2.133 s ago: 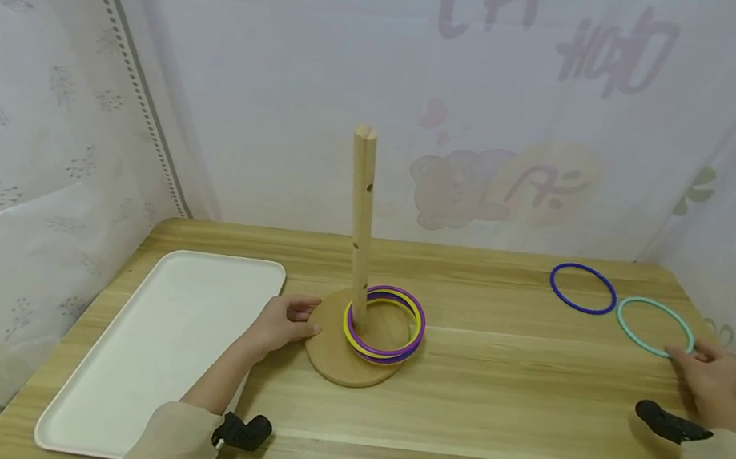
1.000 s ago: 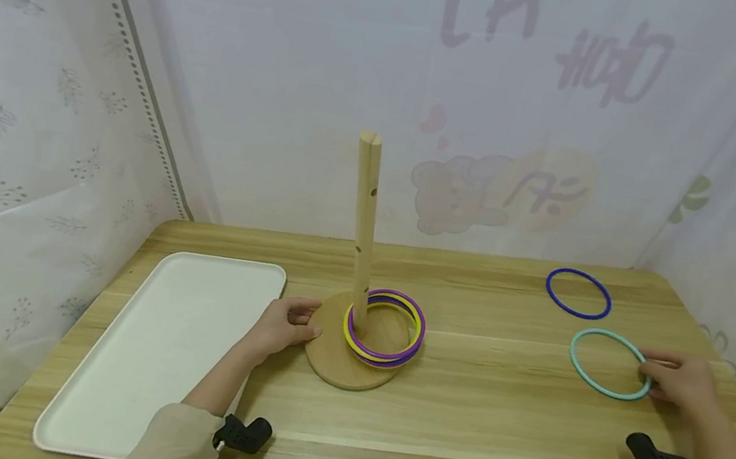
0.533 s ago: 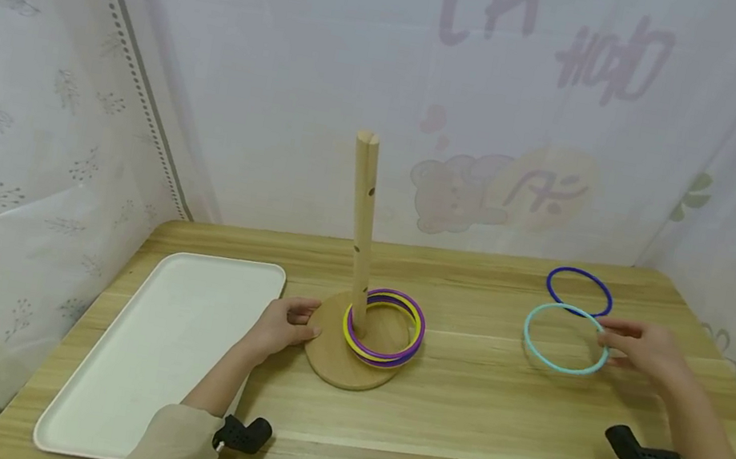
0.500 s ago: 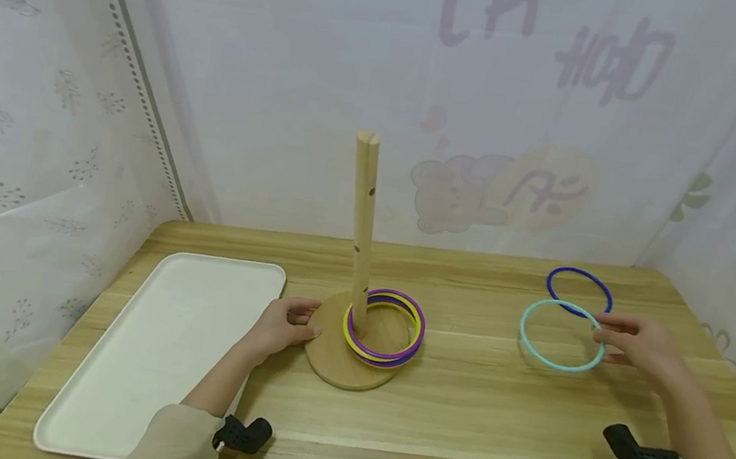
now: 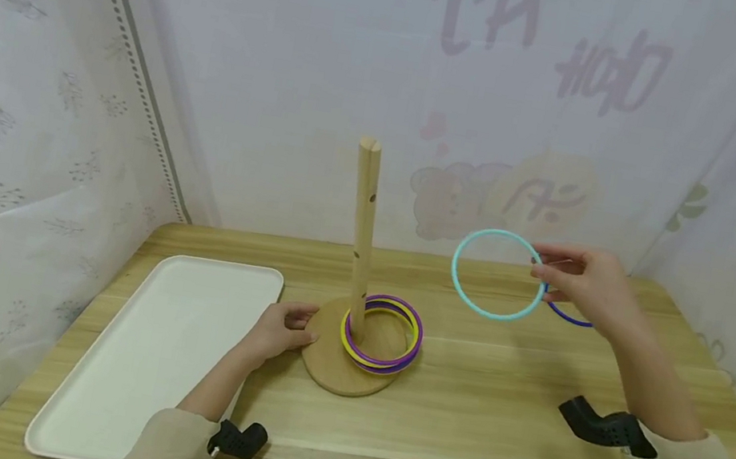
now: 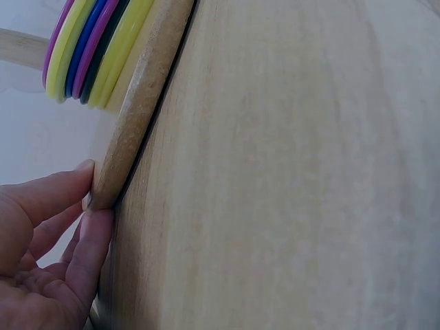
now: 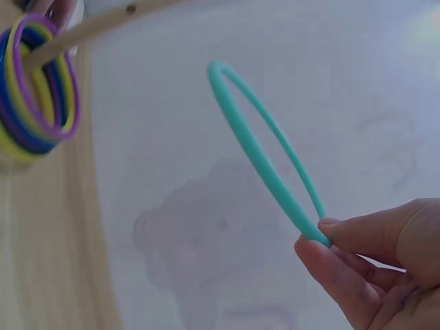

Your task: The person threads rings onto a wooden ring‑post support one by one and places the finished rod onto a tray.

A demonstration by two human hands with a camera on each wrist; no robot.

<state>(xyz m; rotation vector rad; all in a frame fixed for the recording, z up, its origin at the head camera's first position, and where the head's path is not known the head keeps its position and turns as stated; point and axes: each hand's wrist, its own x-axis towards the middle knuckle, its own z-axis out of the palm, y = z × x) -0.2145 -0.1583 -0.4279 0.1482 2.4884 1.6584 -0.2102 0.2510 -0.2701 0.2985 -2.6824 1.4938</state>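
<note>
My left hand (image 5: 272,334) holds the edge of the round base (image 5: 332,374) of a wooden ring stand, thumb on top and a finger at the rim in the left wrist view. An upright post (image 5: 364,221) rises from this base. Several stacked rings (image 5: 419,342), purple, yellow and blue among them, lie around the post's foot, off to its right. My right hand (image 5: 597,291) pinches a turquoise ring (image 5: 492,315) between thumb and fingers, raised above the table and tilted. In the right wrist view the turquoise ring (image 7: 258,158) shows nearly edge-on.
A blue ring (image 5: 568,319) lies on the table at the back right, partly hidden behind my right hand. To the left rests a white rectangular tray (image 5: 164,358). Printed curtains (image 5: 289,86) hang behind the wooden table (image 5: 452,422) and at its sides.
My right hand has lifted the turquoise ring from the table at the right and carried it up and left, towards the post. The left hand stays at the base.
</note>
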